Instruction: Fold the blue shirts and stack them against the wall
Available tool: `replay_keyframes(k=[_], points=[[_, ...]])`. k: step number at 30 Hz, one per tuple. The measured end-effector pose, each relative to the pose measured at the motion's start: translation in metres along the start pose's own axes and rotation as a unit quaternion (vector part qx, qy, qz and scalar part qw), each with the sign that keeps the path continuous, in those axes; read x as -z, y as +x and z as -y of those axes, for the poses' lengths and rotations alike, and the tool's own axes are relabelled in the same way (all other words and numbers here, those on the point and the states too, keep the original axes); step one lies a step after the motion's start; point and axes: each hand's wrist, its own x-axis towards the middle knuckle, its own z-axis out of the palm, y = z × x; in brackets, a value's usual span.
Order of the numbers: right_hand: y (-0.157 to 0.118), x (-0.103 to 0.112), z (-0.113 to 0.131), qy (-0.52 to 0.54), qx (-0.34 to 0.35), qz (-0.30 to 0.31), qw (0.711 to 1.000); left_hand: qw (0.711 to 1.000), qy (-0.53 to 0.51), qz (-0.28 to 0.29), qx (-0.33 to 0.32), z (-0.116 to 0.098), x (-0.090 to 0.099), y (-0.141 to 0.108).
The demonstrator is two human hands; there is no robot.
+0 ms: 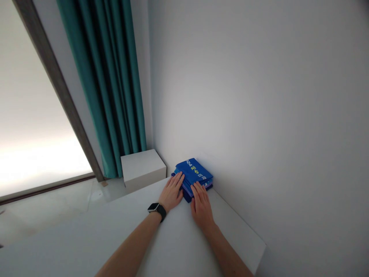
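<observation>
A stack of folded blue cloth-like items [193, 173] lies on a white surface [170, 238] against the wall. White and yellow print shows on the top one, and lighter blue and purple layers show at the edges. My left hand [171, 193], below a dark wristwatch, rests its fingers on the stack's left edge. At the front right edge, my right hand [201, 206] touches the stack with its fingertips. Both hands have their fingers extended and grip nothing.
Beyond the surface's far edge stands a lower white box-like cabinet [144, 165]. Teal curtains [112, 84] hang behind it, beside a bright framed panel [34, 107] on the left. A pale wall [245, 115] borders the surface on the right.
</observation>
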Motion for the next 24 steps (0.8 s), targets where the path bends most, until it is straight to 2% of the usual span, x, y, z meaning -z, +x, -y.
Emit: replay_keyframes(k=[4, 9, 15, 19, 21, 24], points=[[0.008, -0.005, -0.004, -0.019, -0.005, -0.013, 1.000, 1.000, 0.008, 0.017, -0.022, -0.003, 0.003, -0.001], [0.009, -0.007, -0.009, -0.023, 0.001, 0.023, 0.999, 0.998, 0.016, 0.032, -0.053, -0.006, 0.008, -0.002], [0.002, -0.002, -0.024, -0.029, -0.050, -0.029, 0.998, 0.997, 0.021, 0.031, -0.065, -0.006, 0.010, -0.001], [0.005, -0.003, -0.036, -0.028, -0.063, -0.005, 0.998, 0.991, 0.024, 0.056, -0.123, -0.013, 0.014, -0.001], [0.005, -0.006, -0.043, -0.024, -0.093, -0.001, 0.995, 0.986, 0.019, 0.073, -0.148, -0.018, 0.015, -0.001], [0.003, -0.011, -0.054, -0.023, -0.165, -0.028, 0.986, 0.984, 0.015, 0.083, -0.156, -0.022, 0.016, -0.001]])
